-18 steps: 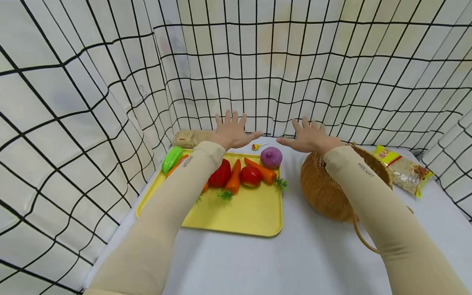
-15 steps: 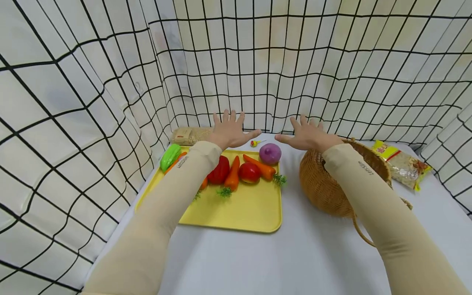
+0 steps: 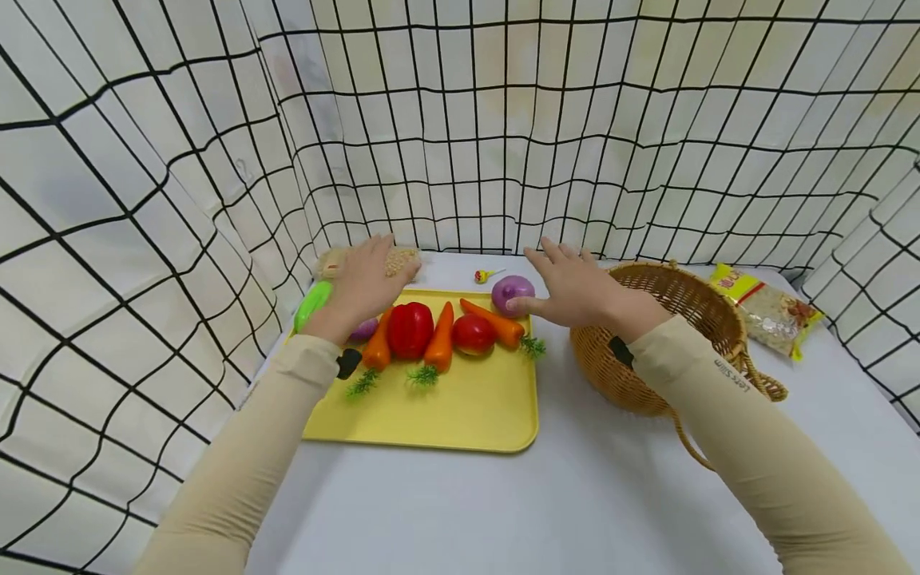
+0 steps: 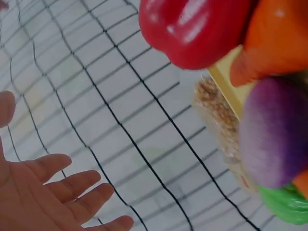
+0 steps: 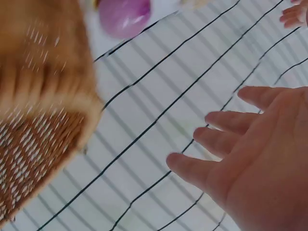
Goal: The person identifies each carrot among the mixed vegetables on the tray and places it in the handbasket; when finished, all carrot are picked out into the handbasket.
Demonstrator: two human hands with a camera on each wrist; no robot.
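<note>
My left hand (image 3: pixel 362 283) is held over the back left of a yellow tray (image 3: pixel 446 415), fingers spread and holding nothing. In the head view it overlaps a green vegetable (image 3: pixel 313 305) and a purple eggplant-like one (image 3: pixel 364 330). On the tray lie a red bell pepper (image 3: pixel 410 329), several orange carrots (image 3: pixel 440 343) and a round red fruit or tomato (image 3: pixel 473 334). My right hand (image 3: pixel 578 291), also empty with fingers extended, hovers between a purple onion (image 3: pixel 513 295) and a wicker basket (image 3: pixel 625 375). Its thumb overlaps the onion in the head view.
Behind the tray lies a clear bag of grains or nuts (image 3: pixel 402 259), with a small red-and-yellow item (image 3: pixel 481 276) to its right. A yellow-and-clear food packet (image 3: pixel 769 311) lies right of the basket. Black netting (image 3: pixel 460 184) over white cloth encloses the back and sides.
Both hands have come back and down from the netting, the left shifting left and uncovering the bell pepper and carrots. The right has moved toward the onion. The view has turned slightly right.
</note>
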